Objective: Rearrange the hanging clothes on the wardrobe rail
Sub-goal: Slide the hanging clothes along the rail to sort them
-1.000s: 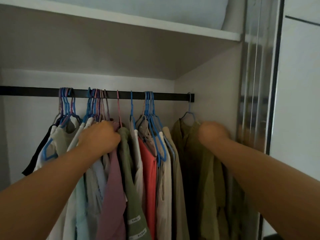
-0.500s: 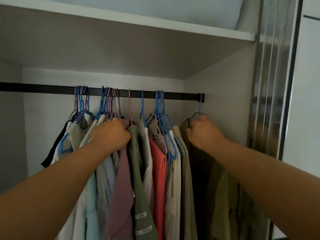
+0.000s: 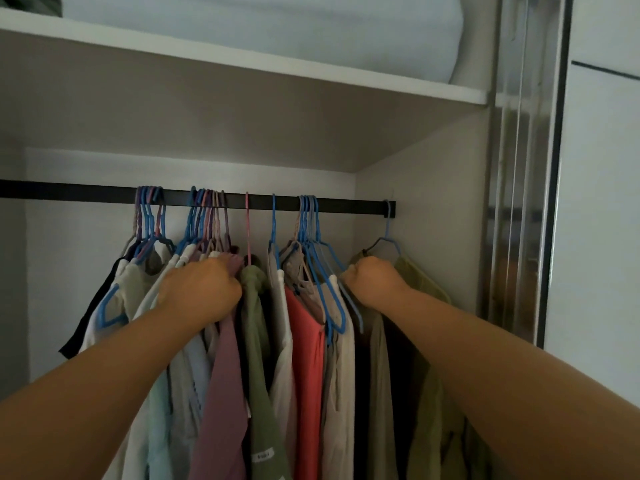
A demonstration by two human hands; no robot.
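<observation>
Left hand: my left hand [image 3: 201, 292] is curled into a fist at the shoulders of the mauve garment [image 3: 221, 393], gripping fabric or hanger there; which of the two I cannot tell.
Right hand: my right hand [image 3: 372, 282] is closed round the shoulder of the olive shirt [image 3: 429, 393], just below its grey-blue hanger [image 3: 388, 237].
Task item location: all clothes hang on the black rail [image 3: 69, 192], bunched in groups; the olive shirt hangs alone at the far right end, against the side wall [image 3: 433, 188].
Risk 1: pulling by fabric rather than the hanger may slide the shirt off its hanger shoulder.
Risk 2: the blue hangers [image 3: 311, 237] sit tightly nested beside my right hand; a sideways drag could snag one and unhook it.
Risk 3: the green garment [image 3: 256, 341] hangs knotted on a single pink hanger [image 3: 247, 230]; a left-hand push may tilt it off.
Risk 4: low light hides hook seating.
</observation>
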